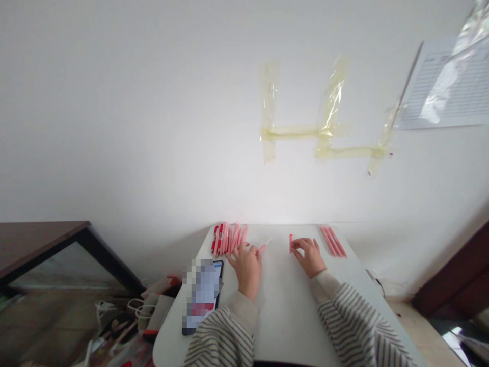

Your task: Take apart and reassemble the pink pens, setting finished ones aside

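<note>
My left hand pinches a pink pen between thumb and fingers. A thin whitish tip sticks out of it, up and to the right. Across a small gap, my right hand grips a short pink piece with a redder top end, held upright; it looks like a pen cap or barrel part, partly hidden by the fingers. Just beyond my left hand lies a row of pink and red pens. Several pink pens lie side by side to the right of my right hand.
A phone lies at the left of the white table. The wall with yellowed tape stands at the table's far edge. Bags and clutter cover the floor at left, near a dark-framed desk.
</note>
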{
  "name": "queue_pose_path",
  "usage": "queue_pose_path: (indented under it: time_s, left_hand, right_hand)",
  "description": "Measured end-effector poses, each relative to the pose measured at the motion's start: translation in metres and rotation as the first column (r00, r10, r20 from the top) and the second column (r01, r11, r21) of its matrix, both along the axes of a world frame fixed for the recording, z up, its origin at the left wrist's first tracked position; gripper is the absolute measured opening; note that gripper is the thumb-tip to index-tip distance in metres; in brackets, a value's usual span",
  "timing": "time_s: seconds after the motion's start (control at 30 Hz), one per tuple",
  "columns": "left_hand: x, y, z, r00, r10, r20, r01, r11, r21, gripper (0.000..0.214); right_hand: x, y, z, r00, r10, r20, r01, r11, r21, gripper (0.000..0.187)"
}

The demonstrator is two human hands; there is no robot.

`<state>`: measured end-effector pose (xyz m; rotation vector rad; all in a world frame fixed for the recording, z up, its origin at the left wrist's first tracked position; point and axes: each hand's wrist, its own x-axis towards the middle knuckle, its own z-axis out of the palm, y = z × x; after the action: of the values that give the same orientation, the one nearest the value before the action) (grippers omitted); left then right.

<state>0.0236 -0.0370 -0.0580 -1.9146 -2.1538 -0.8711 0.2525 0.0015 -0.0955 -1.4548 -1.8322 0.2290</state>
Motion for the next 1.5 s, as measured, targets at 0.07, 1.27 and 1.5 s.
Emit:
queue_pose_path:
  time_s: [0.07,1.27,1.5]
  left_hand:
    - [0.000,-0.001,0.001,1.000,-0.004,0.012,0.004,1.000,0.005,0.015]
    - [0.000,-0.003,0.010,0.980,-0.032,0.197,0.020,0.998,0.064,0.014]
    - [0.001,-0.003,0.011,0.977,-0.045,0.209,0.034,0.998,0.055,0.014]
  right_hand:
    - [0.000,0.000,0.001,1.000,0.002,-0.005,-0.002,1.000,0.015,0.021]
    - [0.009,-0.001,0.002,0.986,-0.132,0.097,0.125,0.989,0.081,0.026]
    - [0.009,-0.002,0.002,0.985,-0.120,0.120,0.112,0.991,0.075,0.025]
